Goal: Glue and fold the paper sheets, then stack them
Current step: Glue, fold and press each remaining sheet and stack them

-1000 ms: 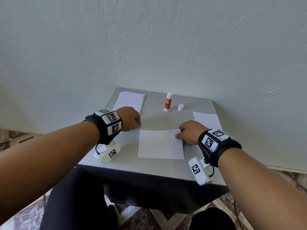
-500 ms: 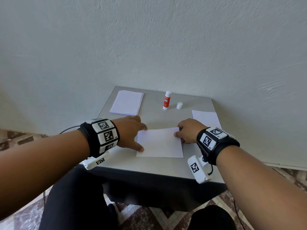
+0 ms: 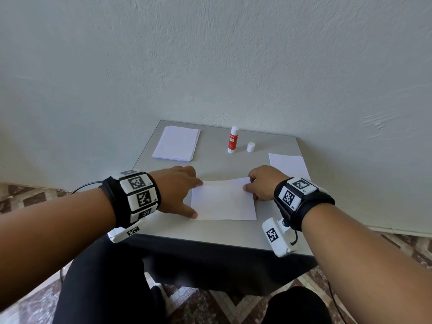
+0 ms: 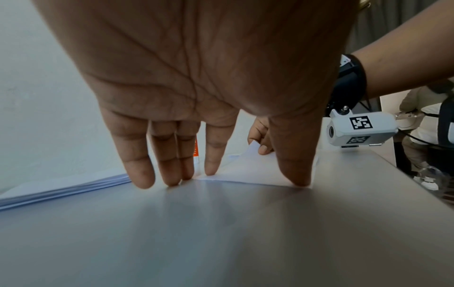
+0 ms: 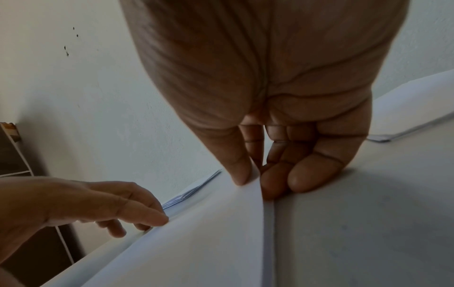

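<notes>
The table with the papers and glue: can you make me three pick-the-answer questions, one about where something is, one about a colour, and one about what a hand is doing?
1. Where is the glue stick?
A. upright at the back of the table
B. in the left hand
C. on the floor

2. What colour is the loose cap?
A. red
B. white
C. black

3. What is the right hand doing?
A. pinching the edge of the middle sheet
B. holding the glue stick
C. resting on the paper stack

Answers:
1 A, it stands beside the cap near the wall.
2 B, it is plain white.
3 A, the right wrist view shows thumb and fingers gripping the sheet.
</notes>
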